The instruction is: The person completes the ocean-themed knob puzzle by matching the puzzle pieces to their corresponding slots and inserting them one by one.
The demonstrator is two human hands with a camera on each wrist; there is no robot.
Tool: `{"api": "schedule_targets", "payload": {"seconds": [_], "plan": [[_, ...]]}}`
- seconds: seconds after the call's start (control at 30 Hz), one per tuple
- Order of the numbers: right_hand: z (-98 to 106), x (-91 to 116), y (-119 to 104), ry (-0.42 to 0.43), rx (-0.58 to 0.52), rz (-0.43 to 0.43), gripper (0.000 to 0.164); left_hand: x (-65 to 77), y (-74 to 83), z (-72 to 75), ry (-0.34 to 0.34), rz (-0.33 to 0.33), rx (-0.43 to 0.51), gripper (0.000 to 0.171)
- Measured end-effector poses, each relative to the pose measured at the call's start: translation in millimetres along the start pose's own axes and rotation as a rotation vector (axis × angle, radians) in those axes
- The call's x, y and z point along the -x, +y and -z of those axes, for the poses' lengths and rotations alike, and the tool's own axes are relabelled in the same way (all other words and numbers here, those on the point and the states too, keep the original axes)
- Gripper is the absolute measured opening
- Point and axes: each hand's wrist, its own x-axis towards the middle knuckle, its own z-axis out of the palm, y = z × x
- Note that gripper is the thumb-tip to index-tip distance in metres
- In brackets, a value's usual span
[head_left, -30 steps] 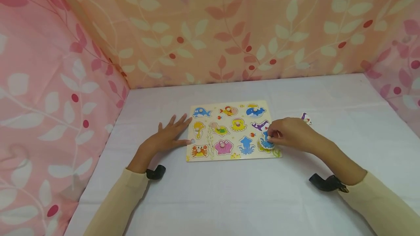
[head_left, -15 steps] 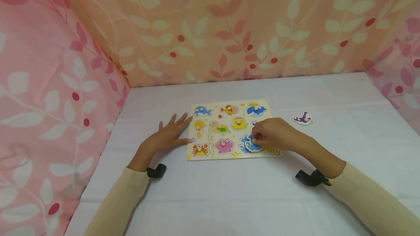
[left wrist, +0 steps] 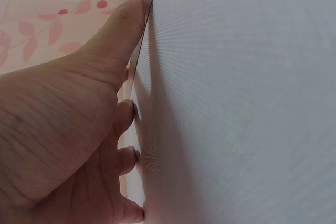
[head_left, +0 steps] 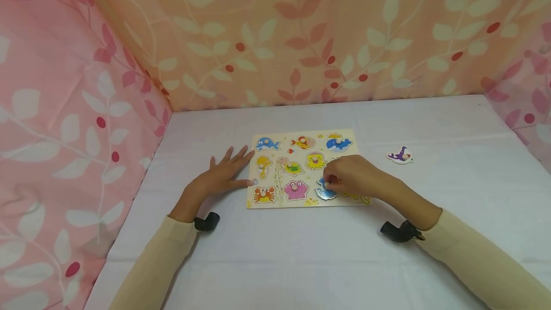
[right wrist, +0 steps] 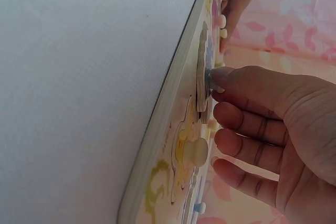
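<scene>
A wooden peg puzzle board (head_left: 281,143) with sea-animal pieces lies on the white-covered table. My right hand (head_left: 357,176) pinches the knob of a blue squid piece (head_left: 325,191) between thumb and finger, over the squid-shaped place in the front row. In the right wrist view the squid piece (right wrist: 201,72) stands slightly proud of the board, its edge showing. My left hand (head_left: 219,176) is spread flat at the board's left side, the thumb touching its edge. A purple-and-white sea-animal piece (head_left: 400,155) with a knob lies on the table, right of the board.
Knobbed pieces sit in the board, among them a crab (head_left: 264,194), a pink shell (head_left: 295,190) and a turtle (head_left: 290,166). My right hand hides part of the board's right side. Leaf-patterned curtains (head_left: 258,37) stand behind and beside the table (head_left: 284,257).
My right hand has moved left with the squid piece, from the board's right edge to over the squid-shaped place. The purple piece has come into full view. My left hand stays put.
</scene>
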Motion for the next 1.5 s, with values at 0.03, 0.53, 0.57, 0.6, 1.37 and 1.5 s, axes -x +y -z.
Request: {"api": "schedule_targets", "payload": {"seconds": [0.03,0.53,0.57,0.6,1.37,1.5], "plan": [[-0.2,-0.2,-0.3,0.004,-0.002,0.004,0.009,-0.3,0.0,0.0,0.0,-0.002,0.0,0.096],[-0.3,-0.8,-6.2,-0.015,-0.016,-0.019,0.009,0.1,2.0,2.0,0.004,-0.009,0.011,0.095],[-0.6,-0.6,-6.1,-0.017,-0.018,-0.021,0.009,-0.2,1.8,1.9,0.005,-0.01,0.01,0.095],[-0.7,-0.3,-6.0,-0.018,-0.02,-0.024,0.009,-0.4,1.5,1.8,0.005,-0.012,0.008,0.095],[-3.5,3.8,5.9,0.008,-0.096,-0.044,0.013,-1.9,1.2,1.5,-0.015,0.019,0.005,0.096],[9.0,9.8,13.6,0.037,-0.121,-0.079,0.012,-2.3,0.8,1.4,-0.018,0.02,0.003,0.096]]}}
